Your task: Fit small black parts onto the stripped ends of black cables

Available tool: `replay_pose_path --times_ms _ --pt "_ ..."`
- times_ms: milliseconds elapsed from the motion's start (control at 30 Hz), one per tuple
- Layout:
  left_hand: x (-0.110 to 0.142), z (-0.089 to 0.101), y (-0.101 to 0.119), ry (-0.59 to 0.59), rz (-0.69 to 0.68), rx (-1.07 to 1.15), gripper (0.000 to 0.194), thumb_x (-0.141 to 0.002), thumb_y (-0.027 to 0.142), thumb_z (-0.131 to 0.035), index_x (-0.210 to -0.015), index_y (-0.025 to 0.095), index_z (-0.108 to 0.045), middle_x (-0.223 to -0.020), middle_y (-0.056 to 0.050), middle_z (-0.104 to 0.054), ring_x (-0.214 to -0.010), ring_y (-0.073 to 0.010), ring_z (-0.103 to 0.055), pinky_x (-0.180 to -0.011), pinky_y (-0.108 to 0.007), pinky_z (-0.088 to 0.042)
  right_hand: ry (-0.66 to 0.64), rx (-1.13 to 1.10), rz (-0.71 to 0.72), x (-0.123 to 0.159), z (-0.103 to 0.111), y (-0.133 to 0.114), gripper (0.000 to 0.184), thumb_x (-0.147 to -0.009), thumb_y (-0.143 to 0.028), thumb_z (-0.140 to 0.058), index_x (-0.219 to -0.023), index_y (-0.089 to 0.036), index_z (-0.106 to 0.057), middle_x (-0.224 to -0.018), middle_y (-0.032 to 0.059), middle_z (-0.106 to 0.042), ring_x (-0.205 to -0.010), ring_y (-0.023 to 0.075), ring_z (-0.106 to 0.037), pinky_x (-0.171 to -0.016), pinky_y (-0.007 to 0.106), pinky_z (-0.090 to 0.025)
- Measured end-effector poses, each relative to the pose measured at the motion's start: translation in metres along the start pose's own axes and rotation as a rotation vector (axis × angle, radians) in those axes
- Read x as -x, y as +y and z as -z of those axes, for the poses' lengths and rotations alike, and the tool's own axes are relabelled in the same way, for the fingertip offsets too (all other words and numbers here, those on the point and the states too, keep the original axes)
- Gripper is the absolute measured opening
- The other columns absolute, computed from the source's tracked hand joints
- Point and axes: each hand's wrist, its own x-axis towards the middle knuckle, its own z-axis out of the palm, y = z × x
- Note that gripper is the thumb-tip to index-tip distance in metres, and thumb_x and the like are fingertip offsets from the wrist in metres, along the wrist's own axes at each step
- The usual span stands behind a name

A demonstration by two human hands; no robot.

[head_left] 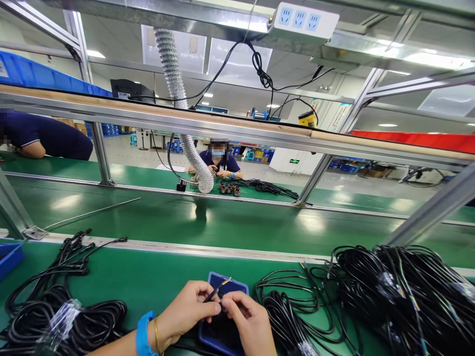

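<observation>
My left hand (187, 311) pinches the end of a thin black cable (216, 290) whose stripped wire tips point up and to the right. My right hand (248, 319) is curled close beside it, its fingertips pressed together on the same cable end. Both hands hover over a small blue tray (239, 288) on the green bench. I wear a blue wristband (143, 333) and a thin bracelet on my left wrist.
Bundled black cables lie at the left (59, 306) and in a large pile at the right (401, 296). A green conveyor belt (222, 217) runs across behind a metal rail. A silver duct hose (185, 123) hangs down. Across the belt, two other people work.
</observation>
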Motion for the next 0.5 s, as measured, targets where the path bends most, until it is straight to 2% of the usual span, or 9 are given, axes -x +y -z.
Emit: replay_pose_path --times_ms 133,300,400,500 --pt "0.001 0.002 0.001 0.005 -0.037 0.08 0.02 -0.054 0.014 -0.06 -0.073 0.017 -0.055 -0.073 0.003 -0.057 -0.067 -0.0122 -0.051 -0.06 -0.024 -0.041 -0.111 0.084 0.107 -0.004 0.009 0.012 0.037 -0.081 -0.056 -0.069 -0.078 -0.019 -0.075 -0.076 0.0052 -0.071 -0.068 0.0183 -0.065 -0.061 0.023 -0.052" --pt "-0.001 0.003 -0.008 0.055 -0.072 0.037 0.02 -0.055 0.012 -0.063 -0.067 0.018 -0.049 -0.066 0.004 -0.058 -0.064 -0.0128 -0.055 -0.063 -0.025 -0.042 -0.192 0.072 0.023 -0.005 0.009 0.027 0.043 -0.082 -0.059 -0.067 -0.08 -0.017 -0.072 -0.073 0.0053 -0.069 -0.062 0.0168 -0.063 -0.056 0.024 -0.05" --pt "-0.002 0.003 -0.011 0.055 -0.07 0.045 0.021 -0.055 0.013 -0.067 -0.067 0.018 -0.05 -0.064 0.004 -0.058 -0.064 -0.013 -0.056 -0.062 -0.025 -0.043 -0.245 0.048 -0.016 -0.004 0.007 0.022 0.039 -0.086 -0.054 -0.066 -0.082 -0.016 -0.071 -0.074 0.0055 -0.07 -0.062 0.0162 -0.064 -0.057 0.024 -0.05" --pt "-0.003 0.004 -0.009 0.046 -0.09 0.058 0.023 -0.058 0.017 -0.07 -0.067 0.018 -0.049 -0.064 0.003 -0.059 -0.061 -0.0125 -0.056 -0.06 -0.025 -0.043 -0.293 0.055 0.03 -0.005 0.01 0.009 0.029 -0.083 -0.044 -0.071 -0.094 -0.017 -0.073 -0.084 0.0068 -0.073 -0.069 0.0184 -0.067 -0.063 0.026 -0.054"
